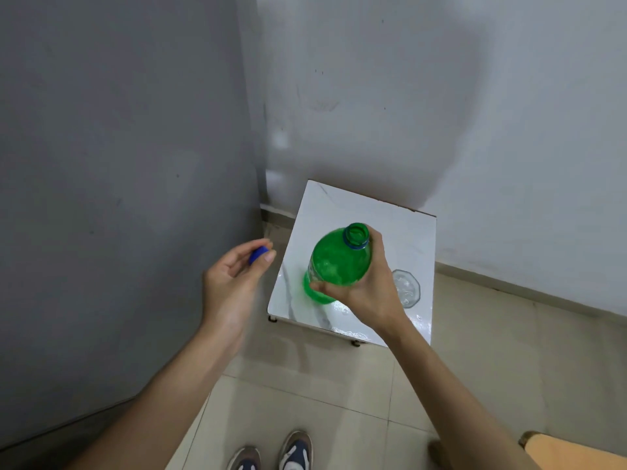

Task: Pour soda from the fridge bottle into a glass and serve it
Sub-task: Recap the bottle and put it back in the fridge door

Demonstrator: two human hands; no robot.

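Note:
A green soda bottle [334, 262] stands uncapped over the small white table [339, 205], its open mouth facing up at me. My right hand [368, 290] is wrapped around the bottle's body. My left hand [230, 276] is off the table's left side and pinches the blue cap [257, 255] between thumb and fingers. A clear faceted glass [407, 288] stands upright on the table just right of my right hand; part of it is hidden behind the hand.
The grey fridge side [118, 181] fills the left of the view, close to the table's left edge. A white wall [475, 113] rises behind the table. Tiled floor [322, 385] and my shoes [271, 452] lie below; a tan seat corner [570, 452] shows at bottom right.

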